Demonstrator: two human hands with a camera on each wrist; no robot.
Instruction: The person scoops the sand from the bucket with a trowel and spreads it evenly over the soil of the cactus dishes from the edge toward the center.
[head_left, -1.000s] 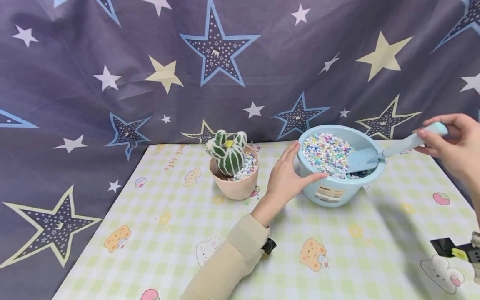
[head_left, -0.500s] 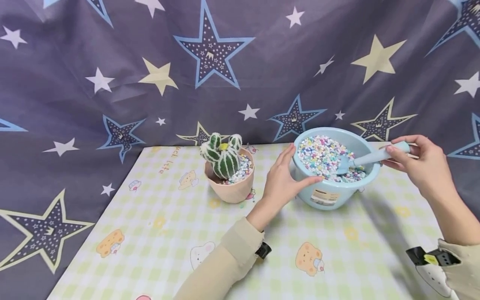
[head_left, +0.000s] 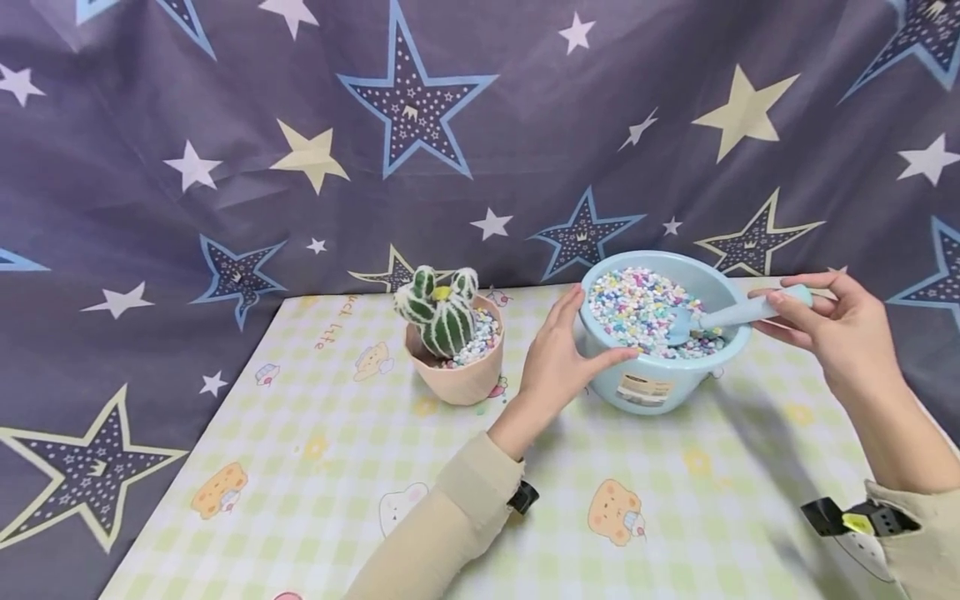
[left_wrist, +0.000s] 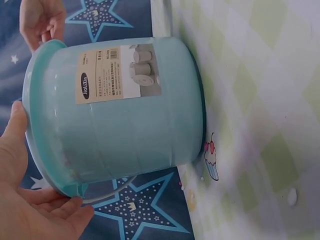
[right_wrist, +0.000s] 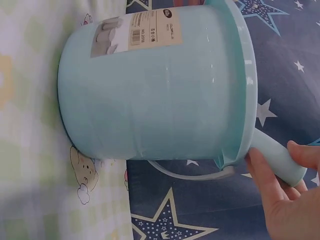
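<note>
A light blue bucket (head_left: 693,379) stands on the table, filled well up with small multicoloured pebbles (head_left: 637,304). My left hand (head_left: 551,358) holds its left side, thumb on the front rim and fingers wrapped over the edge, as the left wrist view of the bucket (left_wrist: 125,130) confirms. The right hand (head_left: 847,329) pinches the handle of a light blue shovel (head_left: 738,312) over the bucket's right rim. The shovel's blade is mostly buried in the pebbles. In the right wrist view, thumb and fingers close around the shovel handle (right_wrist: 275,155).
Left of the bucket sits a pinkish pot (head_left: 461,383) with a cactus (head_left: 446,327) and pebbles inside. A few loose pebbles (left_wrist: 292,196) lie on the checked tablecloth (head_left: 555,517). The bucket's carrying handle (right_wrist: 190,175) hangs down. A starry curtain (head_left: 225,167) rises behind.
My right hand has moved left and lower, and the shovel blade has gone from lying exposed across the pebbles to sinking into them. The left hand stays on the bucket rim.
</note>
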